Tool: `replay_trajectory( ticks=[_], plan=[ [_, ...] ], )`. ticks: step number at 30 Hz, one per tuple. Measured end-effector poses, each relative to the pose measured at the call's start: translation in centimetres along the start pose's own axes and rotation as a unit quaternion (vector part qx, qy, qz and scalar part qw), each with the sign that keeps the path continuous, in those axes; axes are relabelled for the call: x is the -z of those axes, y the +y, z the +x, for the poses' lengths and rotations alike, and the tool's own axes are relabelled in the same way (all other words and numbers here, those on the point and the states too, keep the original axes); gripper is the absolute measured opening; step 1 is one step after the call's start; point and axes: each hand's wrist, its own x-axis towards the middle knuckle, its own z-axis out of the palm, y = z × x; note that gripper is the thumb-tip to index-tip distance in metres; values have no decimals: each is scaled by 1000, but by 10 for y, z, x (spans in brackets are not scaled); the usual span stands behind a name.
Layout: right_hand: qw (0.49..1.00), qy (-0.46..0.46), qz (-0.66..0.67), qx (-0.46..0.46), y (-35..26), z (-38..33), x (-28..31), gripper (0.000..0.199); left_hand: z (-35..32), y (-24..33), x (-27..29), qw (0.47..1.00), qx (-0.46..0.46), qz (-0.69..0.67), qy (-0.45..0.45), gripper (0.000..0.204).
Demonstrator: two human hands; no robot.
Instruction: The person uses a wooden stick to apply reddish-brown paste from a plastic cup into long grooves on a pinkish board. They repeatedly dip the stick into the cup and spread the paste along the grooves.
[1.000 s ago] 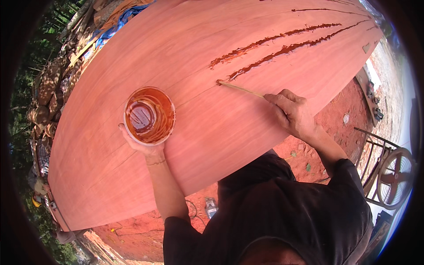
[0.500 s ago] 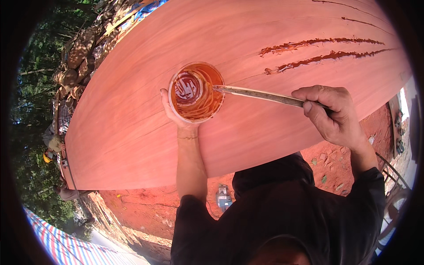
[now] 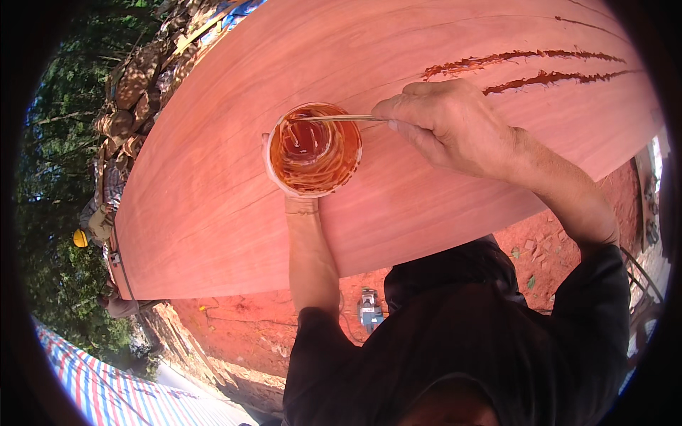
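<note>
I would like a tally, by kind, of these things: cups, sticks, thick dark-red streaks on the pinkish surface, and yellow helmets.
Cup: 1
Stick: 1
Thick dark-red streaks: 2
Yellow helmet: 1
Total: 5

dirt [image 3: 245, 326]: super red, some tool [image 3: 370, 311] sitting on it
tarp [image 3: 106, 376]: striped, red-white-blue
hat [image 3: 80, 238]: yellow, near the trees [image 3: 60, 128]

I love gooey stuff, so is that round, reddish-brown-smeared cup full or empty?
Not full, not empty: shiny reddish-brown paste lies at the bottom of the round cup; higher up, its wall is only smeared.
</note>
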Motion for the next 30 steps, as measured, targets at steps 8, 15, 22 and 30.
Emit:
replay_trajectory(
  ticks=[8, 15, 22, 30],
  plan=[
    [999, 14, 36, 1, -19, -15, 8, 25, -7, -4, 6, 989, 50, -43, -131, 51],
    [996, 25, -29, 79, -15, 3, 3, 36, -13, -8, -12, 987, 78, 19, -137, 52],
    [995, -44, -41, 74, -24, -5, 24, 29, -20, -11, -35, 992, -27, 124, 14, 71],
    [997, 8, -54, 62, -18, -14, 17, 14, -16, -9, -37, 994, 5, 108, -32, 74]
  ],
)
